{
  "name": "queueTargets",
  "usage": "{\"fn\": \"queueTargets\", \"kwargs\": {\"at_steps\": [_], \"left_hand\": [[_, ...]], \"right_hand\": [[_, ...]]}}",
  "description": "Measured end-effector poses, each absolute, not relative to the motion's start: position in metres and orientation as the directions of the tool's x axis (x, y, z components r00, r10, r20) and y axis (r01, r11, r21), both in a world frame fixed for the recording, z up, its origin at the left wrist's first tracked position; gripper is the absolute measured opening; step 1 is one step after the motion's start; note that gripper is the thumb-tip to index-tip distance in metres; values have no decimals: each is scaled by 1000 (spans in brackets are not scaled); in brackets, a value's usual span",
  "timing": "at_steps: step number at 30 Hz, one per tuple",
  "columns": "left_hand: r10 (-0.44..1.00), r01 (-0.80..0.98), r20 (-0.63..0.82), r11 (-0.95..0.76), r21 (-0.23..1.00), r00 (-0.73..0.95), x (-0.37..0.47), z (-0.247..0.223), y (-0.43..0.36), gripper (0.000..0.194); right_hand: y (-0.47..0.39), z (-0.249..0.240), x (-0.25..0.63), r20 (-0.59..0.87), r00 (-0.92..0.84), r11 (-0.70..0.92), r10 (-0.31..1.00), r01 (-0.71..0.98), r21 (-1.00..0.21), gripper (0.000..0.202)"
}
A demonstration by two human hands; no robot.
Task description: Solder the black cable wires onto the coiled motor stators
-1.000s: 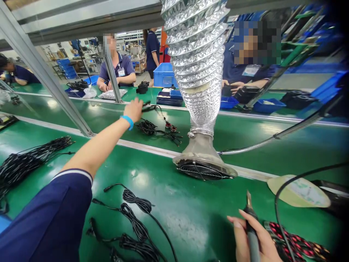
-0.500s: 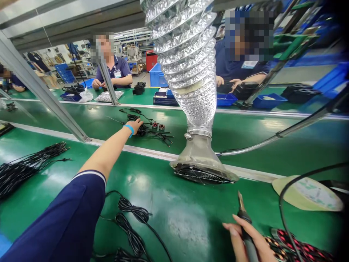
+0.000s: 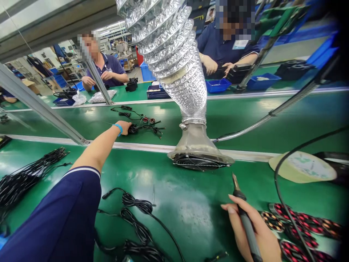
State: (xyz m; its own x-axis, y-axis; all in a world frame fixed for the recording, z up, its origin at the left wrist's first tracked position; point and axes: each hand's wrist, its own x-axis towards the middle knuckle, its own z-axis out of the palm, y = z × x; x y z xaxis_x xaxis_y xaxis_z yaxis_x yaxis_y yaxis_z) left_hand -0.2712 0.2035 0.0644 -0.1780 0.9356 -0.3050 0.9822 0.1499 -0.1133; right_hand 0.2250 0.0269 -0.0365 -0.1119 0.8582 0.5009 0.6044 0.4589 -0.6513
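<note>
My left hand (image 3: 125,127), with a blue wristband, reaches across the divider and is closed at the left end of a black cable bundle (image 3: 133,128). Two small red-and-black round parts (image 3: 148,120) lie just beyond that bundle. At the lower right, my right hand (image 3: 252,229) holds a soldering iron (image 3: 247,222) with its tip pointing up and away. Coiled black cables (image 3: 139,211) lie on the green bench between my arms. Several red, black and copper-coloured rings (image 3: 297,222) sit to the right of my right hand.
A silver duct (image 3: 174,65) with a fan hood (image 3: 200,151) hangs over the middle. Black cables (image 3: 29,174) are piled at the left. Two people (image 3: 103,71) (image 3: 226,47) sit across the line. A yellowish oval piece (image 3: 302,167) lies at the right.
The view has shifted. My left hand has closed at the cable bundle, its fingers no longer spread over it. My right hand still holds the soldering iron and shows more fully.
</note>
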Motion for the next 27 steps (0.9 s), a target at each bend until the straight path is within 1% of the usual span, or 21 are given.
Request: {"fn": "queueTargets", "kwargs": {"at_steps": [3, 4, 6, 9, 12, 14, 15, 18, 19, 21, 23, 25, 27], "left_hand": [[907, 969, -390, 70, -236, -161, -263, 77, 187, 57], [903, 965, -403, 42, -259, -148, -259, 84, 180, 63], [899, 959, -423, -13, -284, -113, -250, 98, 162, 68], [881, 955, -469, -88, -282, -58, -234, 119, 120, 64], [846, 956, -533, -148, -253, -11, -218, 129, 67, 61], [839, 955, -544, -163, -247, 3, -208, 128, 30, 59], [827, 956, -561, -188, -225, 30, -202, 126, 12, 56], [784, 954, -613, -251, -165, 101, -187, 115, -34, 50], [777, 950, -619, -268, -163, 113, -182, 112, -45, 51], [786, 938, -606, -291, -190, 121, -175, 105, -58, 54], [819, 923, -564, -293, -250, 107, -169, 102, -61, 58], [841, 908, -529, -301, -293, 108, -164, 102, -57, 55], [841, 894, -523, -333, -300, 138, -160, 101, -50, 55]], "right_hand": [[29, -39, 225, 519, -88, 458, 850, 609, -648, 24], [30, -39, 225, 519, -77, 452, 851, 610, -651, 25], [29, -39, 225, 512, -52, 436, 858, 602, -669, 25], [25, -33, 223, 500, -9, 418, 866, 562, -714, 25], [18, -27, 222, 507, 73, 399, 859, 525, -752, 24], [15, -26, 221, 514, 118, 392, 850, 512, -765, 25], [14, -27, 221, 525, 146, 396, 839, 499, -771, 25], [12, -32, 221, 529, 142, 410, 837, 477, -777, 29], [12, -34, 220, 533, 134, 418, 835, 475, -774, 29], [11, -36, 219, 545, 120, 435, 830, 474, -766, 30], [11, -37, 217, 547, 118, 438, 829, 471, -765, 30], [11, -37, 216, 549, 123, 442, 827, 462, -769, 31], [12, -36, 217, 566, 128, 461, 815, 449, -765, 33]]}}
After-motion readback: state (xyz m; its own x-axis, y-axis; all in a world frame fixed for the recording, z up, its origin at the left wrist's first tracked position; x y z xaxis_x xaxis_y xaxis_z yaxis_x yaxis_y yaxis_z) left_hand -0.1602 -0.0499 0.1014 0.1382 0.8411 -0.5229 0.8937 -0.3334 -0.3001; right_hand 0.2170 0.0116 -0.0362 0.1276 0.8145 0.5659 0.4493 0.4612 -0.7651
